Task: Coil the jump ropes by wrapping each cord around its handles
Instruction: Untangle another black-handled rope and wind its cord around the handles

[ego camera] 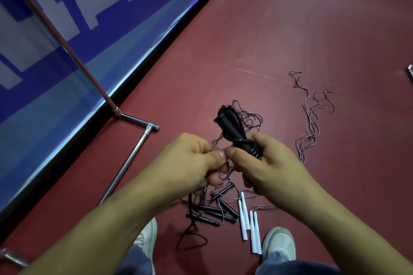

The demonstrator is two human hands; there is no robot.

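My right hand point(270, 163) grips a pair of black jump-rope handles point(232, 129) held together, with a few turns of cord wound round them near my fingers. Close beside it, my left hand point(192, 158) pinches the thin cord between thumb and fingers. Loose cord trails down from both hands toward the floor. On the floor below my hands lie several black handles point(214, 212) in a heap and several white handles point(248, 223) side by side. A long loose cord point(312, 118) snakes over the floor to the right.
A chrome stand point(131, 154) with a slanted pole rises at the left, before a blue banner point(67, 40) along the red floor's edge. My two white shoes point(279, 243) stand right beside the handles. A metal piece point(410, 73) shows at the right edge.
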